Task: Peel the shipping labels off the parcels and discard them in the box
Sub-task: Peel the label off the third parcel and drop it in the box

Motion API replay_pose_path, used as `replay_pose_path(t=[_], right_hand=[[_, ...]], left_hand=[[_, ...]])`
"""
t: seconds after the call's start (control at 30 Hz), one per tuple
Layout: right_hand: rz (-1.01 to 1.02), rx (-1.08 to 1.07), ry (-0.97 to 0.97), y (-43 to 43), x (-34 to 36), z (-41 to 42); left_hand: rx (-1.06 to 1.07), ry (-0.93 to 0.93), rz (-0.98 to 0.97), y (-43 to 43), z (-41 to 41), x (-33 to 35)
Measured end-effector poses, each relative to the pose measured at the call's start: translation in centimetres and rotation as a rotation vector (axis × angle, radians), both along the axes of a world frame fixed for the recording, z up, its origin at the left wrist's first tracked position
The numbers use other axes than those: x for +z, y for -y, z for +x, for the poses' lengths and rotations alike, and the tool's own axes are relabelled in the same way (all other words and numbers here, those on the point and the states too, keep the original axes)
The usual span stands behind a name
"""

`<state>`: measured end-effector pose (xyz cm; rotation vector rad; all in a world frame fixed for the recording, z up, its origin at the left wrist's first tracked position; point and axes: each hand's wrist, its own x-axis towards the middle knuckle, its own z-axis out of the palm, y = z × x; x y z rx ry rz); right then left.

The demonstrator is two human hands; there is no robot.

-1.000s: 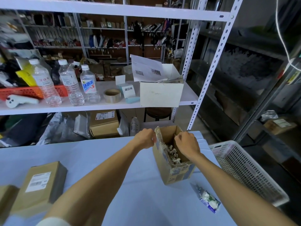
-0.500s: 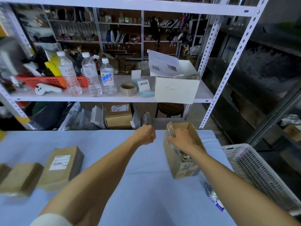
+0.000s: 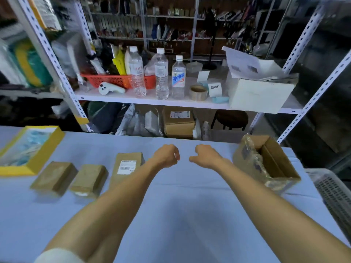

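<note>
Head view looks down on a pale blue table [image 3: 180, 202] with both forearms stretched out over it. Left hand [image 3: 167, 155] and right hand [image 3: 204, 154] hang close together near the far middle, each curled into a loose fist with fingers drawn in; the palms face away, so whether anything small is pinched inside cannot be told, and no label shows in either. Right of the right hand stands the open box [image 3: 273, 164], tilted, with crumpled clear wrap [image 3: 252, 154] over its near wall; its inside is mostly shadow and the contents are hard to make out. Left of the left hand lie three brown parcels in a row: the nearest parcel [image 3: 127, 166] still bears a white label [image 3: 126, 167], its right edge hidden behind the left forearm; the middle parcel [image 3: 89, 179] and the left parcel [image 3: 55, 176] are blurred, with no label visible on top. A yellow tray [image 3: 30, 166] is cut off at the left edge, a white basket [image 3: 334, 188] at the right edge.
</note>
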<state>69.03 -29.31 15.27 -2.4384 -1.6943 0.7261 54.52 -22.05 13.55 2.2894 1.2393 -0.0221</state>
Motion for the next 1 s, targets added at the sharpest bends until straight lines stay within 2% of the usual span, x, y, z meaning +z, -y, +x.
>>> replay_pose_path(t=[0.2,0.37,0.7,1.0], right_hand=[[-0.119,0.131,0.06,-2.6,-0.2,-10.2],[-0.116,0.203,0.083,-4.6,0.5,-15.0],[-0.079,0.158,0.032,-5.9,-1.5,-16.2],[-0.109,0.031,-0.069,-6.5,-4.8,-17.9]], left_hand=[[0.081,0.038,-0.059,-3.2,-9.9,-1.2],[0.163,0.063,-0.113,-5.0,-15.3,-1.6],[0.231,0.062,-0.102,-5.0,-17.7,-2.3],[0.408,0.128,-0.1,-6.2,-20.8,-6.8]])
